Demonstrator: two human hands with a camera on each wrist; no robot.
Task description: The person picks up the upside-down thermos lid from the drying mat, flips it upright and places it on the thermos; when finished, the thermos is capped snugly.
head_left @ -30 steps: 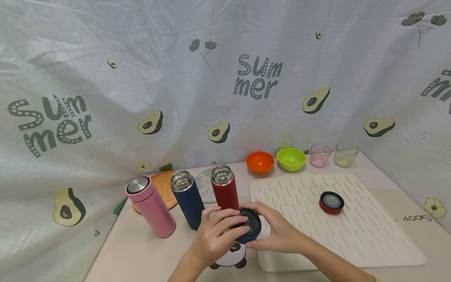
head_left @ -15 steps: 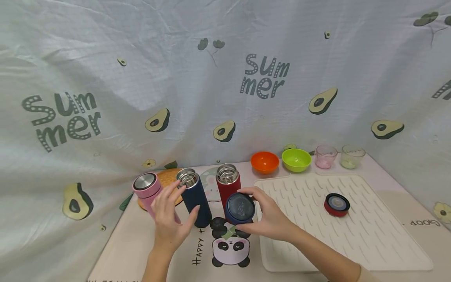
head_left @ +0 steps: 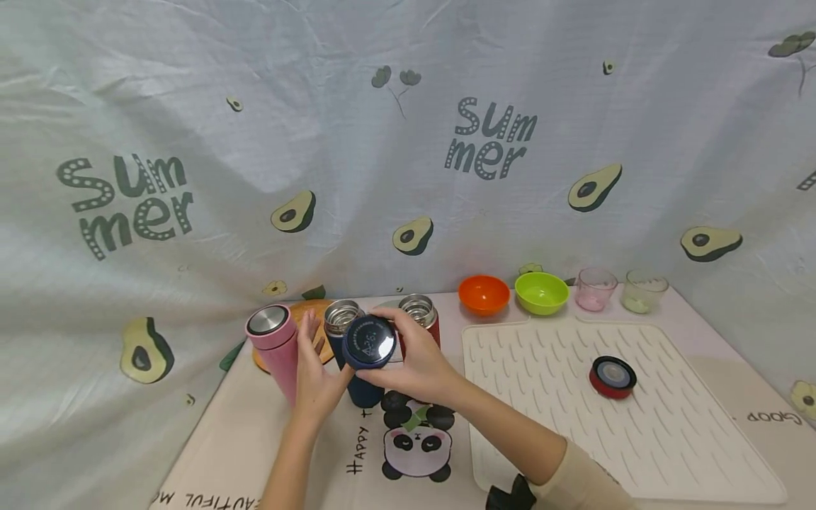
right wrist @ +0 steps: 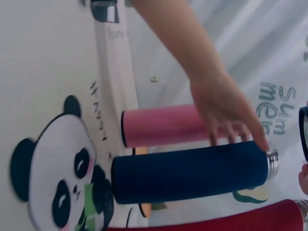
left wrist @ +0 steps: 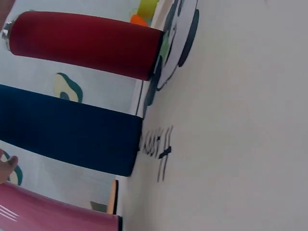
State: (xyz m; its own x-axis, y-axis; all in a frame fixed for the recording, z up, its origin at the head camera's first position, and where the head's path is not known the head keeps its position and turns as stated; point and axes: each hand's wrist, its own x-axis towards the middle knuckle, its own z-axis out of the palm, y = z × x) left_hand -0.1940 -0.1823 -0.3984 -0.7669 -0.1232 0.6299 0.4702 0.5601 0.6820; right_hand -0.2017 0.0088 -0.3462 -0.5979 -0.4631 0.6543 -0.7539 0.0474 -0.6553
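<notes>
In the head view my right hand (head_left: pixel 414 354) pinches a round dark blue flask lid (head_left: pixel 370 341) between thumb and fingers. The lid overlaps the mouth of an uncapped blue vacuum flask (right wrist: pixel 192 175); the right wrist view shows a gap between the lid and the steel neck. My left hand (head_left: pixel 316 379), fingers extended, stands close at the blue flask's left side, between it and a capped pink flask (head_left: pixel 278 354). Right of the blue one is an uncapped red flask (left wrist: pixel 86 43), partly hidden behind my right hand in the head view.
A red lid (head_left: pixel 613 377) lies on a cream draining mat (head_left: pixel 542 425) to the right. Along the back stand an orange bowl (head_left: pixel 484 296), a green bowl (head_left: pixel 542 294), a pink glass (head_left: pixel 596 289) and a greenish glass (head_left: pixel 642 292). A patterned curtain (head_left: pixel 357 156) hangs behind.
Both hands held the blue lid beside the red flask; the left hand let go and moved left to the blue flask. The right hand carried the lid up and left to the blue flask's mouth.
</notes>
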